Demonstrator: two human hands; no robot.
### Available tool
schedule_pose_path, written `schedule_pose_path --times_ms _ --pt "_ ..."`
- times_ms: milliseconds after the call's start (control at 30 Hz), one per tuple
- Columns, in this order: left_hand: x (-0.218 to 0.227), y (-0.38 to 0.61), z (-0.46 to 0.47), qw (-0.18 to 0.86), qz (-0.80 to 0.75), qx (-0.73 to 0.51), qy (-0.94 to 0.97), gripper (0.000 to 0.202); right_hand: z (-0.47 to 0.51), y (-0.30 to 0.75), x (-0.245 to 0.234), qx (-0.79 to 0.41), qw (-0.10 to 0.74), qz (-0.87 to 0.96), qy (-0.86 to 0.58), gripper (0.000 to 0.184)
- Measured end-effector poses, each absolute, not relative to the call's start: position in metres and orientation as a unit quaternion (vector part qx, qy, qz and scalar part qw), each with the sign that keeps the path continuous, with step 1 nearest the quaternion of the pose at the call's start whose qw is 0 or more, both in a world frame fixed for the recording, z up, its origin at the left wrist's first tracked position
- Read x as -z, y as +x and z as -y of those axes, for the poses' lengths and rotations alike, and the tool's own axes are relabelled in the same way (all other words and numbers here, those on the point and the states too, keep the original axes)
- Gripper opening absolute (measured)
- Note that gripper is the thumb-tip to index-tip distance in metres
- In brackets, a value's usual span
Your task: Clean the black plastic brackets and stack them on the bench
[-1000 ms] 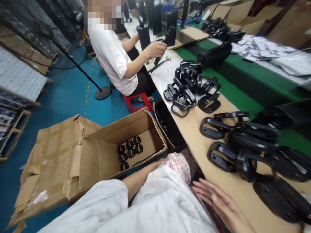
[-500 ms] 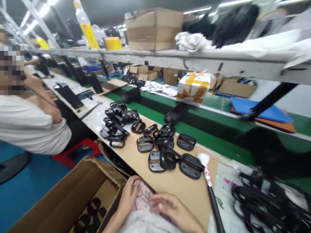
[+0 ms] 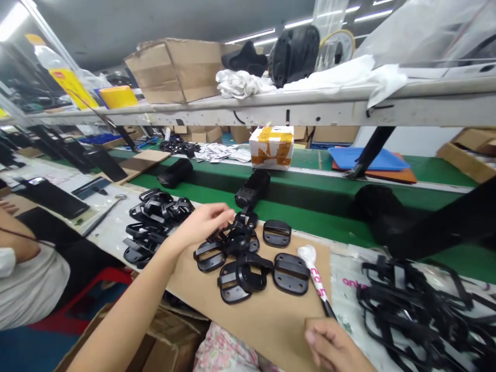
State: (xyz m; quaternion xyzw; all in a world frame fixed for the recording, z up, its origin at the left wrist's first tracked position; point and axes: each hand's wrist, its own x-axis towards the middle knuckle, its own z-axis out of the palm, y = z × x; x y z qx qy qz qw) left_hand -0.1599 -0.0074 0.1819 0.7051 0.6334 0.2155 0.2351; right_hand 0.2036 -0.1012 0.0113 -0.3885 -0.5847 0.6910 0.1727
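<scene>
My left hand point(image 3: 203, 222) reaches over the brown cardboard sheet point(image 3: 271, 315) to a heap of black plastic brackets point(image 3: 236, 240). Its fingers are pressed together in a pinch on the top bracket of the heap. More of these brackets point(image 3: 284, 271) lie flat beside it. My right hand point(image 3: 333, 346) rests at the bottom edge with its fingers curled. It sits over the lower end of a black-handled tool with a white wrapped tip point(image 3: 313, 268); whether it grips the handle is hidden.
A second pile of black brackets point(image 3: 153, 222) lies to the left and tangled black frames point(image 3: 414, 305) to the right. A green conveyor point(image 3: 318, 206) carries black parts. A co-worker's arm point(image 3: 19, 243) is at the left. An open carton point(image 3: 166, 330) stands below the bench.
My view has swung up from the floor carton to the bench. My left hand has left my lap and reached out to the bracket heap. My right hand has moved right, onto the tool's handle.
</scene>
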Motion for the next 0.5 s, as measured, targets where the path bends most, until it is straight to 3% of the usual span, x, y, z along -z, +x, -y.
schedule_pose_path --times_ms 133,233,333,500 --pt "-0.153 -0.124 -0.085 0.084 -0.708 0.029 0.701 0.061 0.088 0.208 -0.024 -0.628 0.254 0.596 -0.432 0.067" --pt "-0.132 -0.109 -0.114 0.046 -0.711 0.139 0.688 0.056 0.088 0.217 -0.028 -0.588 0.288 0.583 -0.481 0.066" --pt "-0.130 -0.104 -0.118 0.038 -0.688 0.145 0.710 0.045 0.090 0.235 -0.032 -0.538 0.313 0.580 -0.525 0.065" --pt "-0.173 -0.101 -0.104 -0.027 -0.677 0.070 0.732 0.047 0.078 0.273 -0.044 -0.416 0.357 0.588 -0.595 0.056"
